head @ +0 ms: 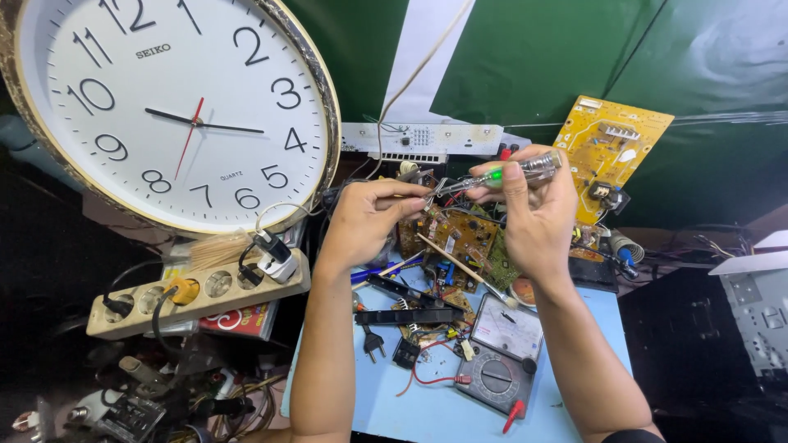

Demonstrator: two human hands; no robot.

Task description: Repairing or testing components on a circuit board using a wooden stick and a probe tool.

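My right hand (pixel 533 209) grips a clear-handled tester screwdriver (pixel 513 172) with a green part inside, held level above the bench. Its metal shaft points left toward my left hand (pixel 369 215), whose fingertips pinch something small at the shaft's tip; what it is cannot be made out. Both hands hover over a brown circuit board (pixel 457 238) crowded with components. A thin wooden stick (pixel 460 264) lies slanted across that board.
A large round wall clock (pixel 176 107) leans at the left. Below it lies a beige power strip (pixel 197 295) with plugs. An analogue multimeter (pixel 502 354) sits on the blue mat (pixel 394 402). A yellow circuit board (pixel 607 152) stands behind, and a grey metal case (pixel 755 312) is at the right.
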